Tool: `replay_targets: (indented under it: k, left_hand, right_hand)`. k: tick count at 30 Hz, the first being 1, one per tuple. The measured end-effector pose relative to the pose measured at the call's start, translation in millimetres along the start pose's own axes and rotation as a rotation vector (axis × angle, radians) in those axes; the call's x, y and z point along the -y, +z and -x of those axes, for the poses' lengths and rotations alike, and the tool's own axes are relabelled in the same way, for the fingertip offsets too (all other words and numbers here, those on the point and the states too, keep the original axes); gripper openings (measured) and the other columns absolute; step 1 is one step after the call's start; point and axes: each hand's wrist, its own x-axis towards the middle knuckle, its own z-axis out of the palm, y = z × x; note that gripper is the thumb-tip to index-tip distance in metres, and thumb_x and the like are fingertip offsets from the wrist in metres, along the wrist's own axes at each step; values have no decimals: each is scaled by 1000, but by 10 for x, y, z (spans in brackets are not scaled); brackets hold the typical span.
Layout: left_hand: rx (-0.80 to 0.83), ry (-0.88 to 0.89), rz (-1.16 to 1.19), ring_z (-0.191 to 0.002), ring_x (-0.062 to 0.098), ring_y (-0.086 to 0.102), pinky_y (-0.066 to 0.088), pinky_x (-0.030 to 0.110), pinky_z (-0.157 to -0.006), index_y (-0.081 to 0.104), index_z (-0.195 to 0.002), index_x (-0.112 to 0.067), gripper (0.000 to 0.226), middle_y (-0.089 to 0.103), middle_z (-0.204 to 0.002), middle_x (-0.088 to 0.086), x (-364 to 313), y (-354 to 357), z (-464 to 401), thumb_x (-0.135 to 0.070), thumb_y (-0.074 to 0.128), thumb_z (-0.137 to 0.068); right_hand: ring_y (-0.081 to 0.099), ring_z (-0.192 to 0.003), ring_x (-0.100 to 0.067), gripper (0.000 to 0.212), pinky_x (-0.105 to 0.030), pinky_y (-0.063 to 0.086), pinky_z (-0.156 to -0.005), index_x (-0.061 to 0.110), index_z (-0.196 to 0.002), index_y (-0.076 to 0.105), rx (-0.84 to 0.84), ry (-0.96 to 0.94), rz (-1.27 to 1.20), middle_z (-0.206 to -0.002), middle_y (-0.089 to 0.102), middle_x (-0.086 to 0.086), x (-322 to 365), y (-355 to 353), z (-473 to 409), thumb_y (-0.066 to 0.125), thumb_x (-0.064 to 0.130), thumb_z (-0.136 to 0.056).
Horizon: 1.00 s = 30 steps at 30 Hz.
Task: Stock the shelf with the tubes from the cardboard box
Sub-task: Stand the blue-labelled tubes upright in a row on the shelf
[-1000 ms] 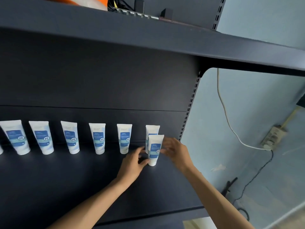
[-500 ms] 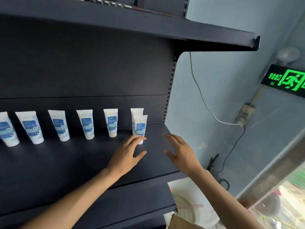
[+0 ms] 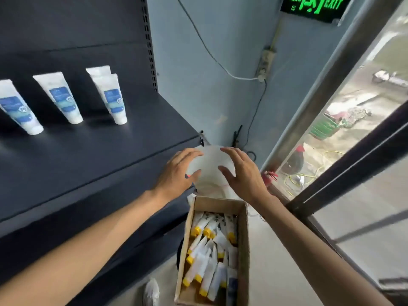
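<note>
White tubes with blue labels are seen standing cap-down on the dark shelf [image 3: 132, 146]. Four of them are visible: one tube at the left edge [image 3: 18, 109], a second tube [image 3: 60, 98] to its right, and a front tube [image 3: 112, 99] placed directly before a rear tube [image 3: 98, 70], which is mostly hidden by it. The front one is touching or almost touching the rear one; which of the two cannot be told.

Below the shelf, an open cardboard box [image 3: 242, 239] is found on the floor. It is filled with many white tubes [image 3: 209, 257] that have yellow caps, lying in a loose pile. Their exact number cannot be counted, because they overlap and the picture is blurred there.

The left hand [image 3: 178, 171] and the right hand [image 3: 242, 173] are held in the air above the box, near each other, in front of a white round object [image 3: 209, 162]. Both are kept wide, with the fingers spread and relaxed, and nothing is held in them.
</note>
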Motion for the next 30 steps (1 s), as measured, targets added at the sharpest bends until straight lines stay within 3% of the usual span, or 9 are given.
replay_targets:
  k: [4, 9, 11, 15, 20, 22, 25, 30]
  left_hand:
    - [126, -17, 56, -119, 14, 55, 43, 25, -100, 58, -129, -22, 41, 58, -130, -5, -73, 624, 283, -21, 69, -90]
    - [332, -202, 112, -115, 11, 57, 42, 20, -93, 58, -130, -22, 41, 59, -129, -8, -4, 1363, 708, -20, 68, -90]
    - [407, -281, 136, -113, 12, 60, 47, 25, -92, 59, -129, -21, 40, 60, -127, -7, 89, 1646, 892, -20, 67, -90]
    - [535, -422, 157, -104, 17, 63, 53, 37, -86, 60, -126, -22, 35, 62, -120, -5, 285, 2183, 1278, -22, 66, -91]
    - [698, -491, 132, -111, 18, 59, 47, 30, -88, 59, -131, -18, 37, 60, -129, -2, 497, 2878, 1693, -24, 63, -94]
    - [766, -491, 110, -118, 19, 57, 44, 30, -93, 58, -134, -15, 40, 59, -134, 1, 573, 3163, 1832, -23, 62, -95]
    - [880, -474, 57, -125, 24, 53, 44, 34, -101, 53, -139, -14, 46, 57, -136, 5, 686, 3569, 2011, -25, 62, -95]
    - [994, -369, -70, -126, 25, 42, 48, 40, -97, 51, -140, -15, 48, 54, -136, 2, 811, 4058, 2179, -34, 56, -97]
  right_hand:
    - [53, -121, -19, 43, -32, 46, -98, 15, -135, 50, 3, 151, -39, -135, 56, -1, -302, 181, 601, 61, 26, -95]
    - [58, -108, -23, 40, -34, 50, -87, 14, -128, 54, 103, 352, -77, -125, 59, -2, -637, 621, 1250, 65, 17, -90]
    - [60, -102, -24, 33, -36, 51, -83, 12, -124, 56, 157, 456, -107, -119, 61, -4, -760, 846, 1473, 63, 18, -91]
    - [60, -93, -27, 27, -29, 42, -71, 9, -118, 58, 291, 645, -123, -110, 64, -8, -1033, 1382, 1941, 61, 18, -92]
    - [57, -81, -29, 16, -32, 37, -64, 8, -92, 56, 483, 839, -104, -95, 63, -11, -1343, 2039, 2386, 46, 19, -97]
    - [60, -93, -34, 12, -34, 40, -69, 5, -98, 59, 591, 859, -63, -102, 64, -15, -1445, 2276, 2525, 48, 9, -94]
    - [57, -110, -33, 34, -38, 46, -89, 2, -120, 55, 785, 813, 28, -121, 59, -16, -1555, 2620, 2714, 58, -3, -87]
    - [46, -126, -31, 40, -37, 38, -106, 0, -133, 43, 1020, 563, 276, -133, 51, -17, -1680, 3064, 2946, 49, -1, -94]
